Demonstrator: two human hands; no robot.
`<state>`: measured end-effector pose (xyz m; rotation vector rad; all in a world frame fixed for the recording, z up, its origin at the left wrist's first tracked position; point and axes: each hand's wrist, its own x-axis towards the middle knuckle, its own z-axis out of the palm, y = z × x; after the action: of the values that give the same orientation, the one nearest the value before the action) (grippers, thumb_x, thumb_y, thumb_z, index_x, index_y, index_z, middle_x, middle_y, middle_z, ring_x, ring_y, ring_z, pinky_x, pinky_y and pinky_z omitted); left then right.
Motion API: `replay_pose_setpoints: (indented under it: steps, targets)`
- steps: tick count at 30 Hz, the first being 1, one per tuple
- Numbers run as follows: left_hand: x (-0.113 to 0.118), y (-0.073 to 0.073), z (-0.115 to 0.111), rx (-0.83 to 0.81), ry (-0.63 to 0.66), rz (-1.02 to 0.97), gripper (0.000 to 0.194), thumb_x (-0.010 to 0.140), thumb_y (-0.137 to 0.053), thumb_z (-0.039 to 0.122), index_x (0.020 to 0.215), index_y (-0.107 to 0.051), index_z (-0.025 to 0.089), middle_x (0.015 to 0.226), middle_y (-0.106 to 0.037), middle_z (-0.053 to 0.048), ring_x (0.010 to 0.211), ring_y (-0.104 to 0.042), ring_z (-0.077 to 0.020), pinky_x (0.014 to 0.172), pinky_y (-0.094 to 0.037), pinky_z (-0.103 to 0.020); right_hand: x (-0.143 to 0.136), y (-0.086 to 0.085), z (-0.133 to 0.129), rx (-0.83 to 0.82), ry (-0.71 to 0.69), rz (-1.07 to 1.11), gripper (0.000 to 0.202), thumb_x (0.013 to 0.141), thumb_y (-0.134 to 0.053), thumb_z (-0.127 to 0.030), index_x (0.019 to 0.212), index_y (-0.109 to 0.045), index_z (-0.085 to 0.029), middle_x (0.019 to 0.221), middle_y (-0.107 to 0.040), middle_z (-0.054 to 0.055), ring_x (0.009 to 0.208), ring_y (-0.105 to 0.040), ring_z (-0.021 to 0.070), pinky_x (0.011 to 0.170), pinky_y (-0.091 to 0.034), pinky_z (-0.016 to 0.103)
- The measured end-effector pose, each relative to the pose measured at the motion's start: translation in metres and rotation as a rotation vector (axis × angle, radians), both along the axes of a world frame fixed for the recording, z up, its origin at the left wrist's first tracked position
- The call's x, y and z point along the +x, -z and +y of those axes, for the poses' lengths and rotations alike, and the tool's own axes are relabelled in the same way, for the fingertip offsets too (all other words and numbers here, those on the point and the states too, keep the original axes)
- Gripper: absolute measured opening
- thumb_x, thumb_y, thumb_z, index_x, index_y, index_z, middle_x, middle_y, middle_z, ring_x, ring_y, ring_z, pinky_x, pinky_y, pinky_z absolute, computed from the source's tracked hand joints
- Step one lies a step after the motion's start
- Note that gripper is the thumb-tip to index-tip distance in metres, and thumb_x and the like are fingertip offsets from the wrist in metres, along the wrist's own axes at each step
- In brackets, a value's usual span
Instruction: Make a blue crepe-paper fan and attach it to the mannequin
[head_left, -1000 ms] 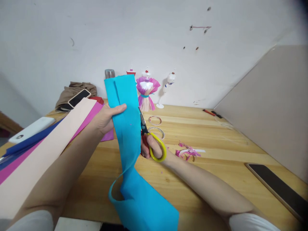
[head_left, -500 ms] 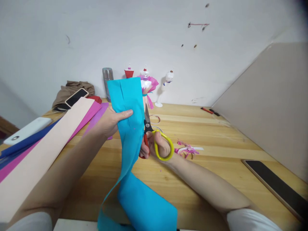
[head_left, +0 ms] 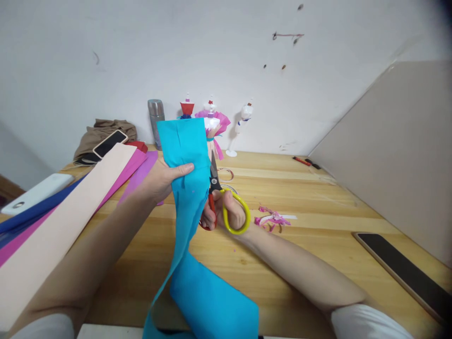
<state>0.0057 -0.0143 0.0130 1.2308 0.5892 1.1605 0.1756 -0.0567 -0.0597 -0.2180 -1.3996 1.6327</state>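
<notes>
My left hand (head_left: 164, 179) grips a long blue paper strip (head_left: 187, 141), thumb in front and fingers behind. The strip's upper end stands up, while its lower part hangs and folds over the front of the table. My right hand (head_left: 224, 209) holds scissors (head_left: 214, 181) with one yellow and one red handle loop. Their blades point up at the strip's right edge, looking slightly parted. Whether paper lies between the blades is hard to tell.
Pink, purple, peach (head_left: 70, 216) and dark blue strips lie left, near a white object (head_left: 38, 190), cloth (head_left: 102, 134) and phone (head_left: 110, 143). Behind stand a flask (head_left: 156, 122) and small dress forms (head_left: 247, 112). Right are pink scraps (head_left: 271, 218) and a dark tablet-like device (head_left: 399, 268).
The blue strip's top edge has dipped slightly. The scissors and my right hand have shifted a little left, along with a slight shift of the whole view.
</notes>
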Motion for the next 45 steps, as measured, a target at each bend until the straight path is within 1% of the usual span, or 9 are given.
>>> replay_pose_setpoints:
  steps: [4, 12, 18, 25, 30, 34, 39, 43, 45]
  targets:
    - [-0.001, 0.002, -0.001, -0.035, 0.022, 0.021, 0.047, 0.067, -0.09, 0.03, 0.108, -0.075, 0.013, 0.109, -0.079, -0.014, 0.103, -0.075, -0.0361, 0.088, -0.064, -0.046, 0.002, 0.004, 0.0, -0.036, 0.009, 0.046, 0.062, 0.088, -0.047, -0.078, 0.072, -0.059, -0.019, 0.048, -0.051, -0.003, 0.037, -0.047, 0.0119, 0.046, -0.045, 0.027]
    - [-0.001, 0.006, 0.002, -0.033, 0.05, 0.039, 0.056, 0.068, -0.09, 0.034, 0.117, -0.073, 0.015, 0.113, -0.078, -0.014, 0.111, -0.072, -0.0383, 0.095, -0.062, -0.048, -0.002, 0.0, -0.001, 0.039, 0.042, 0.004, 0.067, 0.091, -0.04, -0.078, 0.059, -0.052, -0.02, 0.034, -0.04, -0.003, 0.033, -0.041, 0.0111, 0.039, -0.036, 0.024]
    - [0.0, 0.011, 0.003, -0.03, 0.031, 0.074, 0.05, 0.064, -0.092, 0.032, 0.108, -0.076, 0.015, 0.107, -0.079, -0.014, 0.098, -0.076, -0.0353, 0.085, -0.065, -0.045, 0.001, -0.001, 0.0, -0.058, 0.122, 0.019, 0.065, 0.083, -0.049, -0.082, 0.065, -0.056, -0.02, 0.045, -0.049, -0.003, 0.035, -0.047, 0.0121, 0.047, -0.046, 0.028]
    - [-0.001, 0.012, 0.004, -0.012, 0.056, 0.089, 0.05, 0.064, -0.092, 0.034, 0.108, -0.077, 0.016, 0.11, -0.078, -0.014, 0.104, -0.074, -0.037, 0.09, -0.063, -0.048, 0.001, -0.002, 0.001, -0.019, 0.117, 0.035, 0.063, 0.087, -0.046, -0.079, 0.068, -0.057, -0.02, 0.036, -0.039, -0.006, 0.029, -0.036, 0.0102, 0.037, -0.037, 0.025]
    - [-0.002, 0.013, 0.003, -0.005, 0.091, 0.118, 0.04, 0.068, -0.09, 0.033, 0.102, -0.078, 0.016, 0.1, -0.08, -0.012, 0.09, -0.077, -0.0328, 0.08, -0.065, -0.043, 0.0, 0.0, 0.002, -0.04, 0.159, 0.037, 0.065, 0.083, -0.05, -0.082, 0.063, -0.056, -0.019, 0.042, -0.046, -0.004, 0.032, -0.044, 0.0112, 0.043, -0.045, 0.028]
    - [-0.001, 0.012, 0.003, 0.014, 0.104, 0.138, 0.042, 0.067, -0.089, 0.036, 0.103, -0.077, 0.016, 0.1, -0.081, -0.007, 0.095, -0.077, -0.0306, 0.082, -0.064, -0.037, 0.0, -0.002, 0.003, -0.049, 0.172, 0.053, 0.063, 0.085, -0.05, -0.08, 0.073, -0.061, -0.019, 0.037, -0.039, -0.007, 0.027, -0.035, 0.0098, 0.036, -0.036, 0.025]
    - [-0.002, 0.013, 0.004, -0.005, 0.113, 0.112, 0.042, 0.068, -0.09, 0.034, 0.104, -0.077, 0.015, 0.104, -0.08, -0.014, 0.093, -0.077, -0.034, 0.079, -0.065, -0.041, 0.0, -0.004, 0.003, -0.047, 0.202, -0.034, 0.068, 0.078, -0.05, -0.087, 0.062, -0.055, -0.021, 0.035, -0.041, -0.005, 0.031, -0.038, 0.0113, 0.039, -0.037, 0.026]
    - [-0.004, 0.016, 0.005, -0.049, 0.22, 0.145, 0.038, 0.071, -0.088, 0.034, 0.101, -0.077, 0.013, 0.095, -0.08, -0.015, 0.08, -0.078, -0.0341, 0.071, -0.065, -0.044, 0.002, -0.003, 0.006, -0.052, 0.231, -0.054, 0.072, 0.076, -0.049, -0.089, 0.053, -0.053, -0.021, 0.039, -0.049, -0.001, 0.038, -0.046, 0.012, 0.047, -0.042, 0.027]
    - [-0.004, 0.017, 0.005, -0.06, 0.225, 0.144, 0.038, 0.071, -0.087, 0.034, 0.103, -0.077, 0.014, 0.096, -0.08, -0.015, 0.083, -0.078, -0.0346, 0.073, -0.065, -0.046, 0.003, -0.003, 0.008, -0.032, 0.22, -0.066, 0.073, 0.077, -0.048, -0.089, 0.051, -0.052, -0.021, 0.039, -0.048, -0.001, 0.038, -0.046, 0.0117, 0.048, -0.042, 0.027]
